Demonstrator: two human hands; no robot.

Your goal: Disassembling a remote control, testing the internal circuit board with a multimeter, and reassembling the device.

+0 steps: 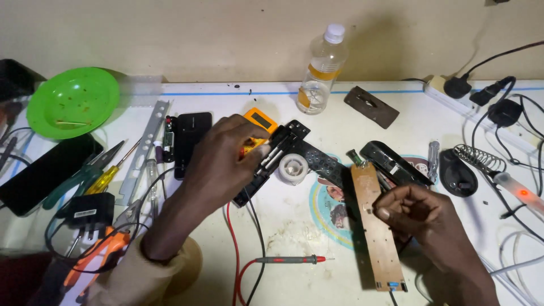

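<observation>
White cluttered surface (294, 238) against a beige wall, yellow multimeter (258, 126) near the middle covered by the left hand (224, 156) with fingers curled over it, long tan circuit board (377, 226) pinched by the closed right hand (411, 209), yellow-labelled clear bottle (322, 71) stood behind, green bowl (73, 102) at far left, red-tipped probe (292, 260) laid in front.

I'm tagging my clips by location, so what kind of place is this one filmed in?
Most likely a small electronics repair bench. A yellow multimeter sits under the left hand, the right hand holds a long brown circuit board, and a soldering iron rests beside its coiled stand.
</observation>
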